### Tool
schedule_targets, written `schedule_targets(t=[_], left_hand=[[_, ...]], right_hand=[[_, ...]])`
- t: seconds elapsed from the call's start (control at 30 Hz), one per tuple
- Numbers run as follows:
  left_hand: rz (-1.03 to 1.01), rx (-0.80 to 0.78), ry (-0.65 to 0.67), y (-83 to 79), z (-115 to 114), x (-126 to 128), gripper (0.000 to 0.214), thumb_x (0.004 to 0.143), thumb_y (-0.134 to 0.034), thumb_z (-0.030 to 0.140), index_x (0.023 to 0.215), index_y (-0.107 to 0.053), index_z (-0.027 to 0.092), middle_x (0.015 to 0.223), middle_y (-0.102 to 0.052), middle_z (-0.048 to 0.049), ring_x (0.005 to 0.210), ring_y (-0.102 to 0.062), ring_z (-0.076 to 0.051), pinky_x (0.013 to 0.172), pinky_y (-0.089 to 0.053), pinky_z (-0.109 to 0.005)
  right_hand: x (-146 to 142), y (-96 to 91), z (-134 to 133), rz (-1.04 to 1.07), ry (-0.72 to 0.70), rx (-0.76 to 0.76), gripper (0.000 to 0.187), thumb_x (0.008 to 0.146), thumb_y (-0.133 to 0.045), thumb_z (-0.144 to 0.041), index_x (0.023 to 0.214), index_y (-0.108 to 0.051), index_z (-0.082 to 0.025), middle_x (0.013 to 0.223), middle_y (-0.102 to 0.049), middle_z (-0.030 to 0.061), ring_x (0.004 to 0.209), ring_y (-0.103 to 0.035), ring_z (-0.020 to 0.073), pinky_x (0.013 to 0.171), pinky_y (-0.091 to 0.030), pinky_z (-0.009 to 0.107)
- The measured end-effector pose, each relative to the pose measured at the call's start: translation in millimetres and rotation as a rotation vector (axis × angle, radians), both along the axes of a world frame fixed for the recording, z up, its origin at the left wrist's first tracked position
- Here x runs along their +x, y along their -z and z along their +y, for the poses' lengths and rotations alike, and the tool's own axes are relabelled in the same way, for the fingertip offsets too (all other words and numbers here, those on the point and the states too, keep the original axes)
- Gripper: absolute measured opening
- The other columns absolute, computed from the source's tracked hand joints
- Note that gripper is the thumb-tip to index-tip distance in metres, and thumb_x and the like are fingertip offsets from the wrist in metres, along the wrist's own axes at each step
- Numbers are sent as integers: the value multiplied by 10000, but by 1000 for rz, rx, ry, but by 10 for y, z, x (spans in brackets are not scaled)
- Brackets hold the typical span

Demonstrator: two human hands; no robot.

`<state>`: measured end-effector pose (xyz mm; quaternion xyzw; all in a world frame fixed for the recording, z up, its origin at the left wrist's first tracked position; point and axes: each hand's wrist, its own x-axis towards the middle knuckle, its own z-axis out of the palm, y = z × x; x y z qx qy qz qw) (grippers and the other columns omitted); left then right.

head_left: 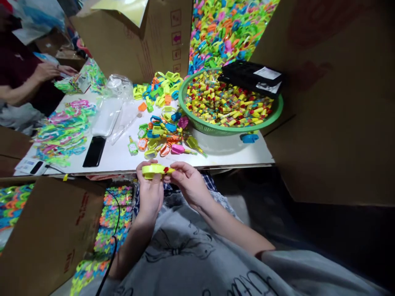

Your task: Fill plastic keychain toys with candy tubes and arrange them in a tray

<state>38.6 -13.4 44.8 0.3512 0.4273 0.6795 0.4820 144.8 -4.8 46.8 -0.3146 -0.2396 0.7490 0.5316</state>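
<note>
Grey shirt (191, 255) fills the bottom edge. Over it, two hands meet on one yellow clip (154, 169), below and left of the green basket (216, 130). The left hand (150, 191) is curled shut around the clip's left end, and the right hand (188, 183) pinches its red-tipped right end with closed fingertips.

The one basket holds small yellow pieces, too many to count. One black tray (247, 76) rests on its far rim, and one blue piece (249, 137) lies under its near rim. Left of the basket is a loose pile (160, 135) of coloured clips, and further left lies one black phone (94, 151).

The table (228, 154) shows a bare strip between the basket and its near edge. A cardboard wall (333, 102) stands close on the basket's right.
</note>
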Motion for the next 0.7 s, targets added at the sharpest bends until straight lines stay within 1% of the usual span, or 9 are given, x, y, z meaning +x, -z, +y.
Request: schedule_targets(t=[0.1, 0.17, 0.23, 0.33, 0.43, 0.5, 0.53, 0.6, 0.7], left_hand=[[198, 83, 24, 30, -29, -42, 374, 747, -740, 318, 983, -453, 276, 1082, -578, -3, 930, -611, -105, 792, -501, -211], [302, 146, 37, 30, -51, -79, 352, 759, -728, 293, 968, -447, 258, 1107, -593, -29, 968, -622, -128, 830, -505, -254], [317, 197, 81, 16, -79, -102, 345, 767, -710, 357, 959, -443, 250, 1141, -600, -60, 1022, -625, -174, 873, -504, -323], [201, 192, 96, -10, -111, -114, 376, 793, -613, 539, 979, -457, 251, 1159, -619, -88, 1037, -636, -223, 888, -509, -391], [140, 85, 71, -50, -98, -157, 495, 803, -590, 562, 1176, -448, 269, 1079, -671, -96, 920, -682, -215, 833, -539, -371], [198, 34, 146, -94, -68, -220, 626, 756, -646, 562, 1256, -459, 236, 1030, -692, -112, 906, -686, -232, 818, -547, -363], [253, 21, 195, -118, -53, -255, 646, 716, -687, 561, 1228, -510, 209, 1020, -696, -120, 919, -682, -245, 815, -550, -360], [365, -1, 265, -166, -36, -315, 575, 650, -760, 514, 1088, -615, 171, 1001, -703, -117, 906, -683, -248, 780, -561, -333], [386, -20, 290, -213, -59, -343, 420, 663, -778, 384, 996, -632, 175, 952, -713, -82, 765, -691, -185, 672, -566, -267]], right_hand=[[12, 21, -3, -49, 10, 47, 329, 636, -794, -437, 814, -639, -208, 753, -679, -18, 656, -651, 116, 729, -574, 298], [29, 35, -3, -114, 27, 102, 296, 662, -776, -436, 812, -649, -215, 785, -679, -16, 704, -653, 120, 760, -569, 307], [43, 40, -7, -202, 50, 171, 267, 686, -758, -431, 819, -656, -223, 835, -679, -9, 765, -652, 129, 789, -562, 316], [58, 23, -17, -330, 87, 343, 235, 707, -745, -424, 815, -664, -231, 872, -683, 15, 846, -647, 155, 800, -554, 330], [76, -14, -17, -395, 110, 551, 177, 741, -730, -384, 815, -668, -236, 888, -687, 38, 901, -644, 172, 838, -539, 356], [102, -34, -3, -438, 116, 631, 162, 765, -711, -382, 815, -662, -236, 922, -686, 49, 925, -641, 180, 862, -529, 379], [121, -40, 9, -457, 111, 651, 172, 773, -701, -395, 816, -657, -234, 941, -685, 55, 935, -639, 184, 864, -527, 387], [173, -43, 39, -481, 85, 678, 211, 783, -682, -433, 825, -648, -230, 952, -684, 63, 931, -642, 192, 838, -535, 386], [269, -42, 83, -556, 99, 689, 248, 789, -667, -463, 860, -645, -227, 879, -683, 51, 835, -652, 177, 758, -549, 337]])
